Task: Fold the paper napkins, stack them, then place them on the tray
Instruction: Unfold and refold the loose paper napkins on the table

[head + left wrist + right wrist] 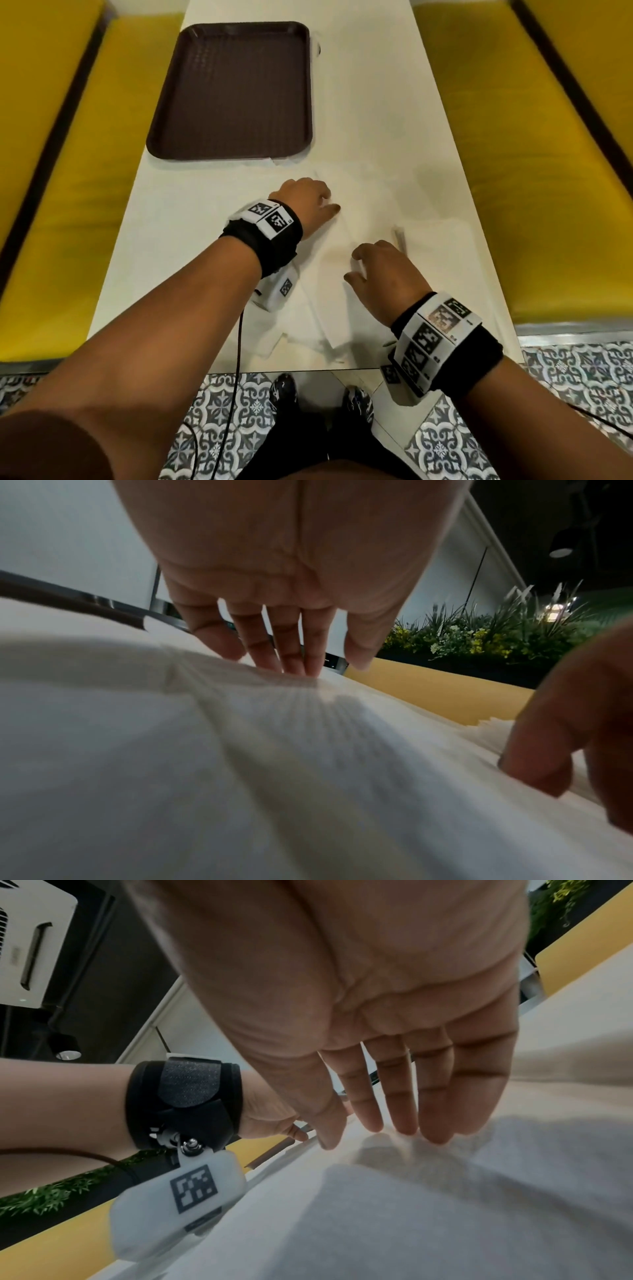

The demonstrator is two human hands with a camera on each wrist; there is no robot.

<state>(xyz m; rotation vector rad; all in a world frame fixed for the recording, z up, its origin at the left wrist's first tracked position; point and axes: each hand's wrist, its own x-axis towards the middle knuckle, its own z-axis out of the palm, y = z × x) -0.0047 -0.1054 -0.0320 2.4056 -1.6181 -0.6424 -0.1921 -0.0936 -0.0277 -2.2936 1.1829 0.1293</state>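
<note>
Both my hands lie on the same white paper napkin (346,240), spread in the middle of the desk (164,212). My left hand (305,202) is at about 11 o'clock on the sheet, its fingers (291,653) straight and narrow together, tips pressing the paper flat without gripping it. My right hand (383,270) sits at about 5 o'clock, fingers (435,1096) also straight and close, tips resting on the napkin and holding nothing.

More napkins (305,332) lie loose at 6 o'clock by the desk's near edge, and another pile (442,236) at 3 o'clock. The brown tray (236,147) waits at 12 o'clock with nothing on it; a napkin corner seems to sit just beside its near rim.

The risks, as I judge them: the paper is thin and already rippled under my left fingertips, so dragging rather than pressing could tear or bunch it. If my hands slide unevenly, the fold will come out crooked and the stack will not sit square. The loose sheets by the near edge could be brushed off by my forearm.
</note>
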